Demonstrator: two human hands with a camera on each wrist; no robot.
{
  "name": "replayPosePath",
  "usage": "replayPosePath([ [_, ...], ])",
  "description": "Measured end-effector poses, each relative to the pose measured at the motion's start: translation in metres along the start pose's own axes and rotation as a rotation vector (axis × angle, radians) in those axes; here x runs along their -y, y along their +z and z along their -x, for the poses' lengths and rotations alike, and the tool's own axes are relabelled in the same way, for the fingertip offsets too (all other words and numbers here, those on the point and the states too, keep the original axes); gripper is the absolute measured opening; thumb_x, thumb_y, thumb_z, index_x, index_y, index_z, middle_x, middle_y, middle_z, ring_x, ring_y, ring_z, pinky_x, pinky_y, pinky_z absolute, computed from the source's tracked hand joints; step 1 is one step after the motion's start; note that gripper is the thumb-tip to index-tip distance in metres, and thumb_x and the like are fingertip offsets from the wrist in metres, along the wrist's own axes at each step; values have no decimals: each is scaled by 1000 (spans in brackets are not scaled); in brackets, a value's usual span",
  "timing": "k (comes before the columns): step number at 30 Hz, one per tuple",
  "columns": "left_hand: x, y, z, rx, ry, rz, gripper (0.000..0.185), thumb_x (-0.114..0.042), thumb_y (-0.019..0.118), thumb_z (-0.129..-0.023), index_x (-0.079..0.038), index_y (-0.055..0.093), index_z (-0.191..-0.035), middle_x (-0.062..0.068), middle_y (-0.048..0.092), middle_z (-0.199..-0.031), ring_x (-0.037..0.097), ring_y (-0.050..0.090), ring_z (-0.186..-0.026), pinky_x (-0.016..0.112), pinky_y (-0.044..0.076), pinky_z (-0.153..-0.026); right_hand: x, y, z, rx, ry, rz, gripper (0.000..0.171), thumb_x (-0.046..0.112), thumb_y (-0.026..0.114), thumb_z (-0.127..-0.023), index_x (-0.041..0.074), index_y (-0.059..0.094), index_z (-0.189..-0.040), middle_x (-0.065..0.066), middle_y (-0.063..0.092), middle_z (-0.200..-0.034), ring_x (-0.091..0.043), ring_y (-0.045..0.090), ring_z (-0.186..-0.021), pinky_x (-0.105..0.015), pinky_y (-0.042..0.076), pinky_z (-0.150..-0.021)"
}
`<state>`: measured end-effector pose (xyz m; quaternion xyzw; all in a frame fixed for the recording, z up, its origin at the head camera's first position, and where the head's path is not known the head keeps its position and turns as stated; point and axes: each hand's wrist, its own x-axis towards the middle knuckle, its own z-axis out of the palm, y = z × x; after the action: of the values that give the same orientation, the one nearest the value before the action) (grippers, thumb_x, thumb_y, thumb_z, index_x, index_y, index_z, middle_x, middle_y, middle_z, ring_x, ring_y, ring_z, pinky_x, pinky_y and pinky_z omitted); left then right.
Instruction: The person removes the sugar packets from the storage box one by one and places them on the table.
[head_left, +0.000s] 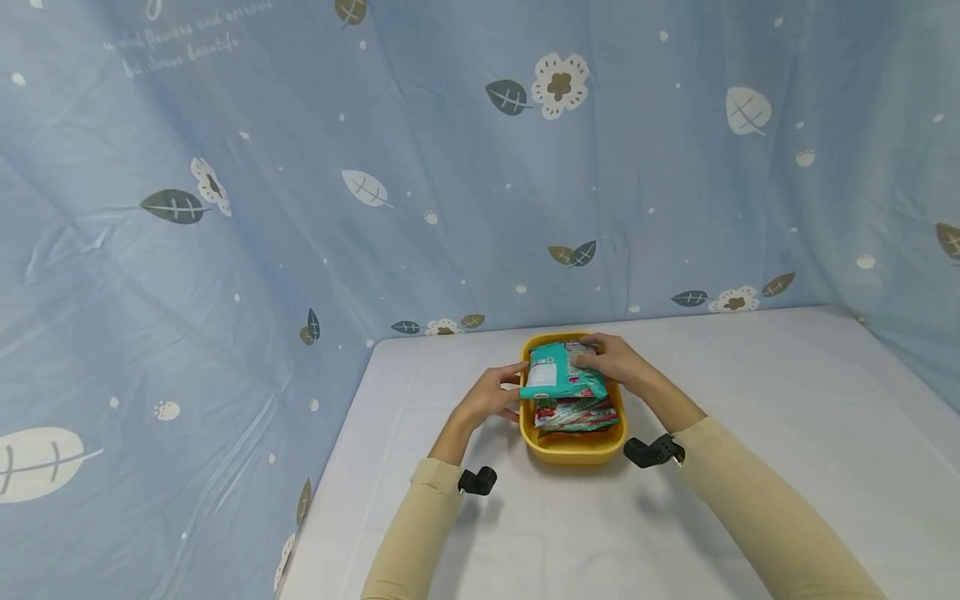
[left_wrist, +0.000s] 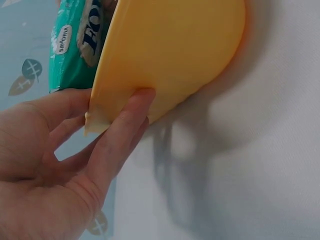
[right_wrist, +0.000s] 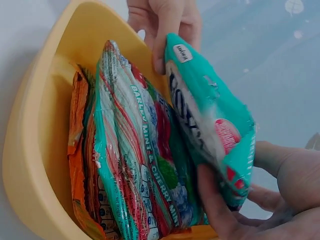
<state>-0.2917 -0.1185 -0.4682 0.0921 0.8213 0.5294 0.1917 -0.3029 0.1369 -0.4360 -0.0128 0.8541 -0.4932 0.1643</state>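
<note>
A yellow plastic container point(head_left: 573, 455) stands on the white table. My left hand point(head_left: 491, 393) holds its left wall, fingers on both sides of the rim; in the left wrist view one fingertip presses the outer wall. My right hand point(head_left: 621, 364) grips a teal candy bag point(right_wrist: 220, 110) by one end, thumb and fingers on its two faces. That bag lies tilted over the container's far part, and its other end is close to my left fingers. Inside, a green and red "Barley Mint & Cherry Mint" bag point(right_wrist: 135, 150) stands beside an orange-edged bag point(right_wrist: 77, 125).
The white tabletop point(head_left: 750, 400) spreads around the container. Behind and to the left hangs a blue curtain point(head_left: 450, 167) with leaf and flower prints, meeting the table's far edge. A black wrist camera point(head_left: 654, 451) sits on my right sleeve, another camera point(head_left: 478, 481) on my left.
</note>
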Motion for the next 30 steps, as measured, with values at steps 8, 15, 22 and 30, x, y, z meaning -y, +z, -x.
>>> replayPosePath([
  [8,-1,2,2,5,-4,18,58,-11,63,-95,-20,44,-149,21,49,-143,32,67,-105,36,65,-67,-1,1,0,20,-5,-31,68,33,59,-98,4,31,-153,-27,34,-152,-33,49,-122,-48,50,-107],
  [15,-1,3,2,9,1,35,58,-10,64,-95,-20,44,-149,21,48,-143,34,67,-106,38,65,-69,-4,4,1,2,-28,-17,66,32,58,-99,5,31,-153,-26,35,-152,-33,50,-120,-48,50,-106],
  [22,0,3,1,4,-2,34,58,-10,64,-95,-21,45,-148,21,48,-143,34,66,-107,39,65,-69,-4,4,2,14,2,-85,67,32,60,-98,7,31,-153,-26,32,-153,-32,52,-119,-45,55,-100],
  [30,2,2,0,-2,-15,33,58,-12,66,-94,-23,46,-148,20,48,-144,32,67,-106,37,65,-68,-4,5,3,19,10,-128,66,30,60,-98,10,31,-153,-24,36,-152,-29,57,-115,-39,59,-93],
])
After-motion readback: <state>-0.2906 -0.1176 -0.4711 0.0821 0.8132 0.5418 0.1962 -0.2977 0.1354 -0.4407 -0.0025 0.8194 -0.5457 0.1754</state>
